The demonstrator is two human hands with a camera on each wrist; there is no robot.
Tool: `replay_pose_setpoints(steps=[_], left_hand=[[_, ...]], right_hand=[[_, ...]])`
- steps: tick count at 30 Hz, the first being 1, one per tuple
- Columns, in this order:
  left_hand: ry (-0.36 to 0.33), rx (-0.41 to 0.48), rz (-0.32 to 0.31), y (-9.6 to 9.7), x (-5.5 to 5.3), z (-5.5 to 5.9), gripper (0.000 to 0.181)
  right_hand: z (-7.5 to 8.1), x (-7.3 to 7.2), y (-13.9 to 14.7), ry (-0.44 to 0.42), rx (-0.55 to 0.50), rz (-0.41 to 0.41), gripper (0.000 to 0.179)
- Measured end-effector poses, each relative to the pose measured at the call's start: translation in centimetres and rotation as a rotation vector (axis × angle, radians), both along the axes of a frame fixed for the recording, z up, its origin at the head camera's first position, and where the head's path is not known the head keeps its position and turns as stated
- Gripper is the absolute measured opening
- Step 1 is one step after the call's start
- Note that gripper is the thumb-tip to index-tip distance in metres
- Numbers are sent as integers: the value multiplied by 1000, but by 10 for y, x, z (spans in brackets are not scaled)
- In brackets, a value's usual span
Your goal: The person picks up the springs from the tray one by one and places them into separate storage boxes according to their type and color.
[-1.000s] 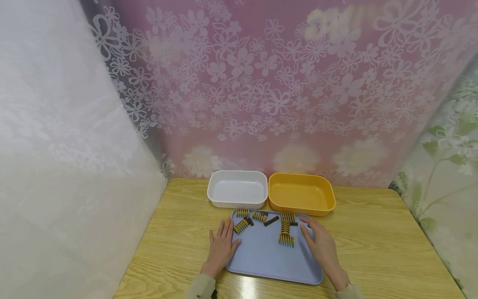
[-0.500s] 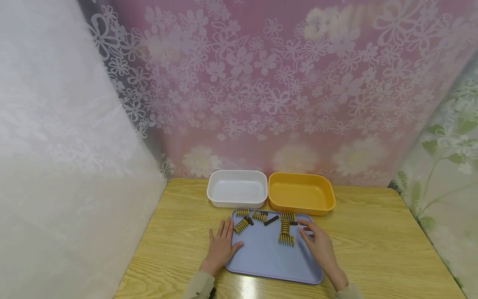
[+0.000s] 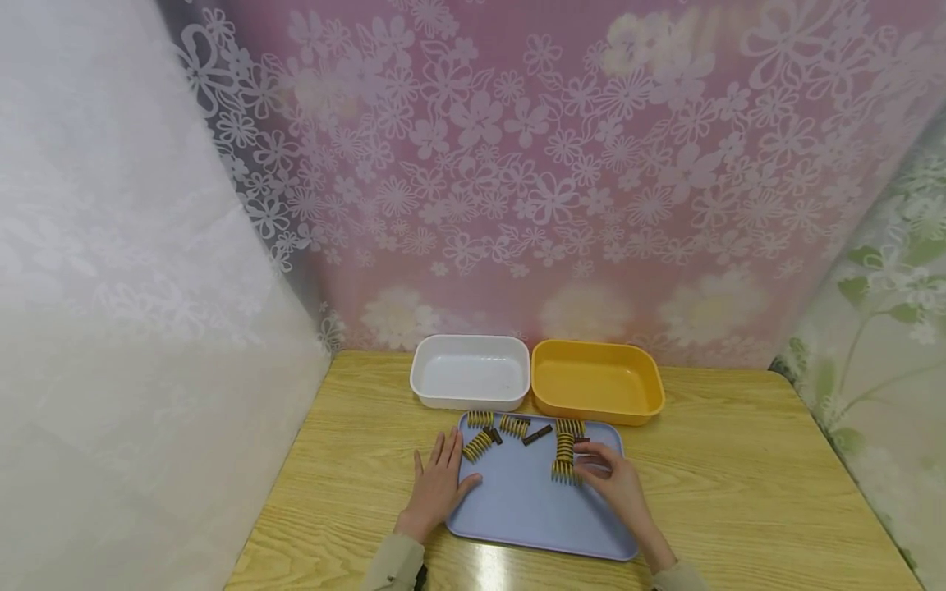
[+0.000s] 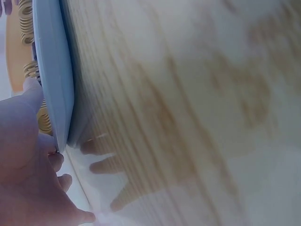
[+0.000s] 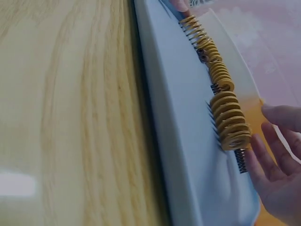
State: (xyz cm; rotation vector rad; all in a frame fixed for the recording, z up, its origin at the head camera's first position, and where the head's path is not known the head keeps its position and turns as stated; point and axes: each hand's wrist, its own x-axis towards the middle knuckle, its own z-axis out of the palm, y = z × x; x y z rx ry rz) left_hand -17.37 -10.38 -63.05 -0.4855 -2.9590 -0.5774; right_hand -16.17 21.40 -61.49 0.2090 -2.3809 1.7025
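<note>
A blue-lavender tray (image 3: 517, 509) carries several yellow coil springs and small dark springs. My left hand (image 3: 434, 491) lies with straight fingers on the tray's left rim, its thumb over the tray, beside a slanted yellow spring (image 3: 477, 446). At the right, yellow springs (image 3: 565, 448) form a column. My right hand (image 3: 617, 486) is at that column's right side, fingers slightly bent. In the right wrist view, a fingertip appears to touch the near end of a large yellow spring (image 5: 230, 120), with the thumb apart from it. A dark spring (image 5: 241, 161) lies close by the fingers.
Behind the tray stand a white bin (image 3: 470, 373) and a yellow bin (image 3: 597, 382), side by side. More yellow springs (image 3: 514, 427) and dark springs (image 3: 537, 436) lie along the tray's far edge. The wooden table (image 3: 739, 476) meets patterned curtains behind and at the sides.
My right hand has moved left from the tray's right side to the column of yellow springs, its fingers drawing nearer together. The left hand has stayed on the rim, and the springs look unmoved.
</note>
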Motion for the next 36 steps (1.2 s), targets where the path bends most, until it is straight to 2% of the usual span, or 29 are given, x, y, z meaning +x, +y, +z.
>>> replay_pose_setpoints(steps=[4, 10, 17, 23, 28, 36], left_hand=[[-12, -9, 1, 0, 0, 0, 80], [0, 6, -3, 0, -1, 1, 80], [-7, 7, -4, -1, -3, -1, 80], [-21, -1, 0, 0, -2, -1, 80], [-27, 3, 5, 0, -2, -1, 80], [-22, 12, 7, 1, -2, 0, 80]], right_hand=[[-5, -3, -1, -12, 13, 68, 37], [-7, -5, -5, -123, 14, 74, 38], [-12, -5, -9, -160, -19, 95, 40], [-17, -4, -15, -231, 32, 44, 41], [-21, -5, -17, -245, 93, -3, 40], [-20, -9, -16, -282, 76, -21, 40]])
